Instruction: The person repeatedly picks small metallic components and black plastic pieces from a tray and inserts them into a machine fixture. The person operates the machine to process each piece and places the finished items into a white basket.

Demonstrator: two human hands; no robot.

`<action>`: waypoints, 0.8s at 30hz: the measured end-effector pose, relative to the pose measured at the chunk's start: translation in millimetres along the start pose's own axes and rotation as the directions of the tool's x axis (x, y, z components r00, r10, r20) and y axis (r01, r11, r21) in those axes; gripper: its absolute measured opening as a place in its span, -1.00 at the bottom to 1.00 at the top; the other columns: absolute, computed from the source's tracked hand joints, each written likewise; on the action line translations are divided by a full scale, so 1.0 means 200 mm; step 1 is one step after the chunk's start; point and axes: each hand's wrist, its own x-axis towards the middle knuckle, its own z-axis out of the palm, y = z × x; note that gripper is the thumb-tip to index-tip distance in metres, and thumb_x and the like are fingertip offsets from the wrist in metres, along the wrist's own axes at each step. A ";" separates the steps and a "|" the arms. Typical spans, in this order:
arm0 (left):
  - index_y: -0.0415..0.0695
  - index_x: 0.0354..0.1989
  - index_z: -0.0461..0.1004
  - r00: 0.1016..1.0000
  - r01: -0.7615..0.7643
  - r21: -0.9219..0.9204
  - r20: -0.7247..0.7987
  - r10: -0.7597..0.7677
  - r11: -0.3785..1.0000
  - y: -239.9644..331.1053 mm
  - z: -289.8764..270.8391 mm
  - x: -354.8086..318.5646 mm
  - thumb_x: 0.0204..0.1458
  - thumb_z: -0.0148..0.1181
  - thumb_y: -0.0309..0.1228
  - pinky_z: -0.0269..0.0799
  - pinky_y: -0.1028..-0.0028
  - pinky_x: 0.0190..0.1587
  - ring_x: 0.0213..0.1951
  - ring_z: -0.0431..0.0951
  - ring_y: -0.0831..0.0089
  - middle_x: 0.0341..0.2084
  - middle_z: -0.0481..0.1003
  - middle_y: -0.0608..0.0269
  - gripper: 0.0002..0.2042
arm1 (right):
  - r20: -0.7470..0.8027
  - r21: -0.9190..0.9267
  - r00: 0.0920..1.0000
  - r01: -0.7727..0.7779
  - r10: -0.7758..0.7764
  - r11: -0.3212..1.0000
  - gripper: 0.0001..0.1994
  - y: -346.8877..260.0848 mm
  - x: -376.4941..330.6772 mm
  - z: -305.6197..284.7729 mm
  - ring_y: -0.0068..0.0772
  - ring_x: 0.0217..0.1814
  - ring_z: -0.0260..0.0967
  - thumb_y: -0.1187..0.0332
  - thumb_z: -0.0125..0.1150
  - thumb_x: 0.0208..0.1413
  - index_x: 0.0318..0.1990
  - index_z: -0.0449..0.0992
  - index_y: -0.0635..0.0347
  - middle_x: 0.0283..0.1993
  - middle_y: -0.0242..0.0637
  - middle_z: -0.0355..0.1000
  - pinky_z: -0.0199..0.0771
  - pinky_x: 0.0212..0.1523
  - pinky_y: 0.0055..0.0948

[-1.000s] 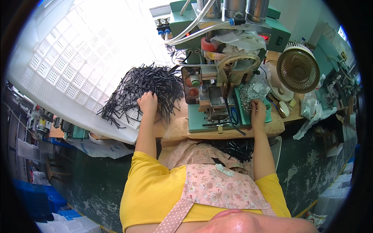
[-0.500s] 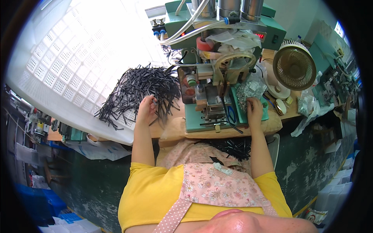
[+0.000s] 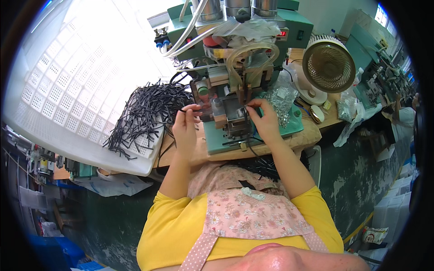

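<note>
My left hand [image 3: 184, 131] is closed in a pinch on a black strip [image 3: 181, 110], just left of the green bench press [image 3: 212, 140]. Beside that hand lies a heap of similar black strips [image 3: 147, 110]. At the middle of the press, my right hand [image 3: 266, 121] has thumb and forefinger pressed together by the metal tooling [image 3: 233, 115]. Whatever sits between those fingertips is too small to make out. Just beyond my right wrist is a pile of small shiny metal pieces [image 3: 282, 106] on the press base.
The heap rests in a tilted white perforated plastic basket [image 3: 58, 101] at left. To the right stand a round fan [image 3: 329, 70] and a bag of small parts [image 3: 346, 110]. White air hoses [image 3: 187, 29] cross the top of the press. More black strips lie below the table edge.
My right hand has moved left from the metal pieces to the press tooling. My left hand has come right, away from the heap, with a strip. The view has shifted slightly.
</note>
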 end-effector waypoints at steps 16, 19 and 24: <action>-0.19 -0.20 0.55 0.557 -0.829 0.210 0.392 0.732 0.518 0.02 0.41 -0.13 -0.24 0.31 -0.53 0.56 0.47 -0.25 -0.16 0.61 0.28 -0.28 0.56 0.21 -0.68 | -0.364 -0.124 0.931 -0.038 -0.010 0.991 -0.85 0.38 0.00 -0.28 -0.14 -0.18 0.40 0.47 0.22 0.05 -0.21 0.46 0.20 -0.20 -0.22 0.46 0.38 -0.11 -0.27; -0.20 -0.23 0.54 0.536 -0.843 0.185 0.385 0.752 0.506 0.01 0.42 -0.12 -0.24 0.32 -0.53 0.57 0.45 -0.27 -0.19 0.62 0.25 -0.29 0.56 0.19 -0.70 | -0.250 -0.235 0.966 -0.122 0.061 0.964 -0.87 0.55 -0.10 -0.31 -0.11 -0.18 0.41 0.49 0.18 0.05 -0.22 0.48 0.20 -0.19 -0.19 0.46 0.38 -0.14 -0.24; -0.22 -0.24 0.53 0.574 -0.816 0.185 0.370 0.731 0.547 0.01 0.44 -0.13 -0.22 0.31 -0.55 0.58 0.42 -0.27 -0.18 0.62 0.20 -0.28 0.56 0.15 -0.72 | -0.012 -0.571 0.984 0.139 -0.178 0.809 -0.85 0.61 -0.12 -0.19 -0.21 -0.10 0.35 0.44 0.24 -0.02 -0.24 0.53 0.08 -0.24 -0.32 0.44 0.20 -0.03 -0.21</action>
